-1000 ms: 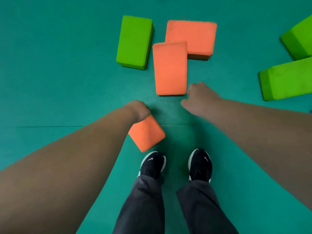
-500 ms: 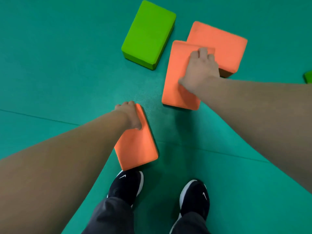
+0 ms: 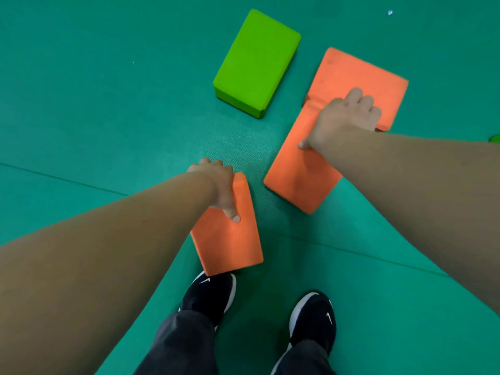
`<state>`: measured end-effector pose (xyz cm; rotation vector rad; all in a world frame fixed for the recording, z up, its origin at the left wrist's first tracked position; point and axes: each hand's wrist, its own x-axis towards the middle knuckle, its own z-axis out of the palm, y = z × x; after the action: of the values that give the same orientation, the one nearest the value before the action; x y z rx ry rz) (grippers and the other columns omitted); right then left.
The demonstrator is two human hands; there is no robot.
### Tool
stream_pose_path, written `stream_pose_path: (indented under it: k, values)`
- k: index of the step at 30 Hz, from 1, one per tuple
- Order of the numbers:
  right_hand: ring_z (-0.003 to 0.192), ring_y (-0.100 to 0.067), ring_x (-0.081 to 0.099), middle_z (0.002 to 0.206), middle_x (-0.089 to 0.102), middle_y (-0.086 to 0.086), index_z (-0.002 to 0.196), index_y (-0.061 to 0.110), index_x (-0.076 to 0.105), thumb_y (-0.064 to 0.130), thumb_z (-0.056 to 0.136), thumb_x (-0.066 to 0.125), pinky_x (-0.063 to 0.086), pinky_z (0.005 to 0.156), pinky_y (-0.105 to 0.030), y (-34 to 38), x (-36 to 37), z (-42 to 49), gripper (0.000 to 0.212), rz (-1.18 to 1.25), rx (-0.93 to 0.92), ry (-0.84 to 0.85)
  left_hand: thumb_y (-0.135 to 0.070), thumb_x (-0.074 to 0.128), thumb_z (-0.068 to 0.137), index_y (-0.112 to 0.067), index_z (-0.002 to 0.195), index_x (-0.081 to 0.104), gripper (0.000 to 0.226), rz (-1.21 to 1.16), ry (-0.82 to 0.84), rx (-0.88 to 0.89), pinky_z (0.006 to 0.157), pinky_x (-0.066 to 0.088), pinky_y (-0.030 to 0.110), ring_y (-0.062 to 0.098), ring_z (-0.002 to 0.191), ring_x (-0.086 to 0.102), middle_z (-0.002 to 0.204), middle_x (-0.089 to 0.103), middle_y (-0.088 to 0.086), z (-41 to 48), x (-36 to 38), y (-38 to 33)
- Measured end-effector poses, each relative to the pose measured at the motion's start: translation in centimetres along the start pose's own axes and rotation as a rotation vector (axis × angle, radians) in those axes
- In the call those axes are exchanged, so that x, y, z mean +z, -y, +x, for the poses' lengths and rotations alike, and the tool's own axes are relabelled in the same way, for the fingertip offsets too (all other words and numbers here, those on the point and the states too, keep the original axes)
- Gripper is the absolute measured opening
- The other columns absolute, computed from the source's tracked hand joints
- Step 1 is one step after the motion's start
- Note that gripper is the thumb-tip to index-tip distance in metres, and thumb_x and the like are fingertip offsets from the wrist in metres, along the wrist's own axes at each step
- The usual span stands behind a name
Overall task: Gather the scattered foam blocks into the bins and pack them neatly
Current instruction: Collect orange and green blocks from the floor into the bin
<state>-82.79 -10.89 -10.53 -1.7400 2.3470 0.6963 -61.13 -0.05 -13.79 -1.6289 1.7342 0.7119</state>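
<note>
My left hand (image 3: 219,185) grips the far end of an orange foam block (image 3: 230,239) just above my left shoe, thumb on its top face. My right hand (image 3: 343,120) grips the far end of a second orange block (image 3: 297,174), its fingers curled over the far edge and its thumb pressed on the top face. A third orange block (image 3: 359,74) lies right behind it, touching it. To the left of that pair, a green block (image 3: 257,63) lies flat on the floor. No bin is in view.
The floor is a green mat (image 3: 94,104) with seams running across it. My two black shoes (image 3: 313,318) stand at the bottom. A sliver of another green block (image 3: 495,138) shows at the right edge.
My right hand reached forward from the floor onto the second orange block and took hold of its far end. My left hand kept its orange block. The view shifted left, so the right green blocks left the frame.
</note>
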Motion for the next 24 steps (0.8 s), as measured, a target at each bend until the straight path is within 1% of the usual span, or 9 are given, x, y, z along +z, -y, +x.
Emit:
stream_pose_path:
  k: [1, 4, 7, 9, 11, 14, 16, 20, 24]
  values:
    - [0.130, -0.034, 0.043, 0.137, 0.045, -0.011, 0.137, 0.014, 0.057, 0.074, 0.051, 0.087, 0.036, 0.104, -0.044, -0.3, -0.3, -0.7, 0.109, 0.005, 0.044, 0.056, -0.089, 0.072, 0.057, -0.022, 0.124, 0.065, 0.095, -0.019, -0.028, 0.001, 0.088, 0.056, 0.039, 0.023, 0.104, 0.062, 0.112, 0.065, 0.000, -0.8, 0.1, -0.1]
    - [0.132, -0.035, 0.041, 0.140, 0.044, -0.012, 0.140, 0.018, 0.051, 0.073, 0.047, 0.089, 0.035, 0.106, -0.046, -1.2, -1.6, -3.3, 0.114, 0.022, 0.064, 0.127, -0.085, 0.079, 0.048, -0.023, 0.134, 0.056, 0.108, -0.051, 0.039, 0.006, 0.102, 0.047, 0.045, 0.029, 0.124, 0.049, 0.128, 0.056, 0.003, -2.6, -2.5, 1.3]
    - [0.135, -0.036, 0.043, 0.144, 0.041, -0.013, 0.139, 0.019, 0.039, 0.066, 0.044, 0.094, 0.040, 0.108, -0.048, -1.1, -3.4, -6.3, 0.120, 0.099, -0.051, 0.219, -0.077, 0.083, 0.053, -0.021, 0.137, 0.049, 0.107, -0.122, 0.026, -0.066, 0.101, 0.045, 0.047, 0.033, 0.128, 0.045, 0.132, 0.050, 0.007, -5.5, -3.7, 2.9]
    - [0.132, -0.036, 0.051, 0.141, 0.048, -0.012, 0.133, 0.016, 0.037, 0.057, 0.048, 0.097, 0.046, 0.105, -0.048, 0.2, -5.3, -8.3, 0.112, 0.176, -0.172, 0.264, -0.064, 0.086, 0.061, -0.019, 0.135, 0.045, 0.096, -0.249, -0.023, -0.140, 0.095, 0.049, 0.048, 0.037, 0.123, 0.049, 0.131, 0.045, 0.010, -7.6, -3.9, 4.3]
    - [0.129, -0.036, 0.055, 0.137, 0.052, -0.012, 0.128, 0.016, 0.037, 0.057, 0.052, 0.096, 0.047, 0.102, -0.048, 2.3, -8.3, -10.6, 0.104, 0.155, -0.304, 0.237, -0.054, 0.085, 0.068, -0.015, 0.134, 0.044, 0.087, -0.386, -0.060, -0.210, 0.094, 0.051, 0.049, 0.040, 0.120, 0.052, 0.130, 0.043, 0.014, -10.3, -4.7, 6.4]
    - [0.130, -0.038, 0.051, 0.140, 0.049, -0.013, 0.135, 0.012, 0.043, 0.058, 0.060, 0.092, 0.045, 0.104, -0.046, 6.6, -13.2, -14.5, 0.101, 0.027, -0.514, 0.151, -0.051, 0.082, 0.070, -0.012, 0.134, 0.043, 0.084, -0.529, -0.166, -0.306, 0.099, 0.051, 0.052, 0.041, 0.123, 0.052, 0.131, 0.046, 0.017, -15.2, -5.9, 11.2]
    - [0.129, -0.038, 0.050, 0.139, 0.048, -0.014, 0.136, 0.013, 0.046, 0.055, 0.064, 0.088, 0.045, 0.105, -0.047, 10.2, -15.8, -17.7, 0.094, -0.058, -0.634, 0.104, -0.050, 0.081, 0.071, -0.013, 0.133, 0.043, 0.082, -0.601, -0.218, -0.389, 0.099, 0.050, 0.052, 0.040, 0.125, 0.050, 0.132, 0.048, 0.016, -19.1, -5.6, 14.3]
    - [0.126, -0.038, 0.050, 0.133, 0.049, -0.015, 0.131, 0.019, 0.049, 0.048, 0.069, 0.079, 0.044, 0.102, -0.047, 17.1, -18.4, -26.4, 0.074, -0.189, -0.904, 0.021, -0.052, 0.082, 0.070, -0.013, 0.131, 0.043, 0.082, -0.705, -0.259, -0.569, 0.099, 0.048, 0.050, 0.040, 0.126, 0.049, 0.133, 0.054, 0.016, -27.4, -2.0, 20.0]
    - [0.126, -0.036, 0.050, 0.132, 0.054, -0.014, 0.129, 0.019, 0.049, 0.043, 0.073, 0.075, 0.043, 0.103, -0.046, 22.4, -17.9, -36.2, 0.066, -0.234, -1.105, 0.010, -0.054, 0.081, 0.069, -0.013, 0.133, 0.045, 0.084, -0.771, -0.230, -0.691, 0.098, 0.049, 0.049, 0.039, 0.127, 0.049, 0.135, 0.055, 0.014, -34.1, 3.2, 24.5]
